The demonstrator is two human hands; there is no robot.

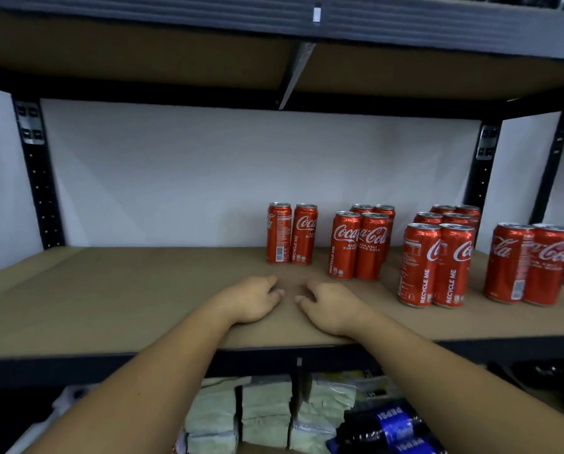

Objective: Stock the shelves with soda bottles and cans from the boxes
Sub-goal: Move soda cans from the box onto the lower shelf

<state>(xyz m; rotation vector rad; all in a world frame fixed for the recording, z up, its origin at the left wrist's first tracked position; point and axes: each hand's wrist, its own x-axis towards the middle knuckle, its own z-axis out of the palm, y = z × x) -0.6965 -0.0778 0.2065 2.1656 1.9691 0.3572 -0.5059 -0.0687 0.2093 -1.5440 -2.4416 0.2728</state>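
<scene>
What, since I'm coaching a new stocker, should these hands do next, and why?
Probably pull both back to fetch more cans: the left hand and right hand hold nothing, and the shelf lies bare left of the leftmost pair of cans.

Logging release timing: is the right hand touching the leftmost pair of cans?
Apart. Head view shows bare shelf board between right hand and leftmost pair of cans.

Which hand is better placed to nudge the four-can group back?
Right. The right hand lies empty just in front of the four-can group; the left hand, also empty, lies farther left.
</scene>
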